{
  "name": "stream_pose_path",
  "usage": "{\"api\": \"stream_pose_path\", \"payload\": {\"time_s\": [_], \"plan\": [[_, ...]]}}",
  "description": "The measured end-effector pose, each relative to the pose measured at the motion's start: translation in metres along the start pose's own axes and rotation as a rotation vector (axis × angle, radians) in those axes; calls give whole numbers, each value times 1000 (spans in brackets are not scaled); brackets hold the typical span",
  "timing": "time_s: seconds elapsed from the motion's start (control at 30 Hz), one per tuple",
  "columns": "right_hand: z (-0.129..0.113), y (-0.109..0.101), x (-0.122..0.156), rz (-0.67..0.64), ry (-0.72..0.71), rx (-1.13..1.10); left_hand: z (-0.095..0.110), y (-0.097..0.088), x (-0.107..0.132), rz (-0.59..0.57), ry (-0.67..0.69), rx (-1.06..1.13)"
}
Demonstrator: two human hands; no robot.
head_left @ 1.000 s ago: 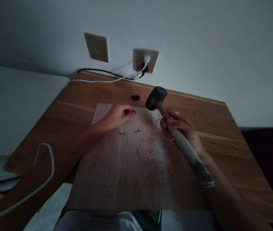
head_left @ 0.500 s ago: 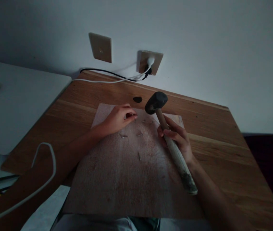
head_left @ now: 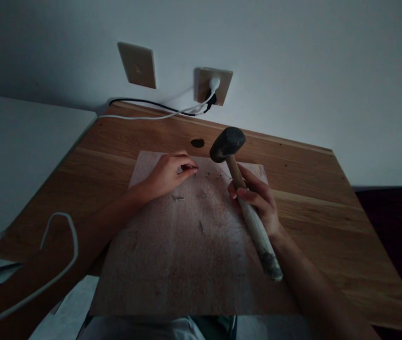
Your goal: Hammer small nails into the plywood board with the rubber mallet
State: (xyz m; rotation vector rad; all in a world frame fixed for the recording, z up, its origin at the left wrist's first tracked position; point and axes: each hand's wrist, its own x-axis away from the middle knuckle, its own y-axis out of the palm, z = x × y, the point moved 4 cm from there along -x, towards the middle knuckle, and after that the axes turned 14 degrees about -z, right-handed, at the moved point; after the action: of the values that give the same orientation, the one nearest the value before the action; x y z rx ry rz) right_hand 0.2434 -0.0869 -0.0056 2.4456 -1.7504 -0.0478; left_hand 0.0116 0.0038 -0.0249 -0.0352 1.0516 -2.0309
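My right hand is wrapped around the wooden handle of a mallet, whose black head is raised above the far part of a thin wooden board. My left hand is closed in a pinch at the board's far side, its fingertips on a small nail that they mostly hide. Just right of those fingertips, small nails stand in the board in a row. Nearer to me, loose nails lie on the surface, with another nail to their right and a single nail closer still.
Beneath the board is a wooden table against a white wall. A wall socket holds plugs with a white cable and a black one. A white cable loop crosses in front of my left forearm. The table has a dark hole.
The view has shifted slightly, so the whole scene sits a little further left. Both hands keep their grips, and the mallet stays raised in about the same place over the board.
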Motion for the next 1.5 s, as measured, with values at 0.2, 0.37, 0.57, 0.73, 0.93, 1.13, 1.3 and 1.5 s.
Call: {"api": "stream_pose_path", "payload": {"time_s": [0.2,0.37,0.57,0.73,0.93,1.13,1.3,1.5], "plan": [[3,-2,0,-9,-7,-5,-1,-1,0,-20,-29,-9],[3,-2,0,4,6,-15,0,-1,-1,-41,-33,-8],[-1,0,-1,5,10,-2,1,1,-1,-52,-2,-32],[0,0,-1,1,15,0,1,2,0,-61,2,-38],[1,-1,-1,-13,16,13,4,1,-1,-77,-17,-33],[-2,2,-1,-22,23,33,1,2,-1,-87,-36,-12],[-2,2,-1,-25,22,26,-2,3,-1,-78,-53,-21],[-2,1,-2,-27,16,39,-3,2,-1,-71,-83,-29]]}}
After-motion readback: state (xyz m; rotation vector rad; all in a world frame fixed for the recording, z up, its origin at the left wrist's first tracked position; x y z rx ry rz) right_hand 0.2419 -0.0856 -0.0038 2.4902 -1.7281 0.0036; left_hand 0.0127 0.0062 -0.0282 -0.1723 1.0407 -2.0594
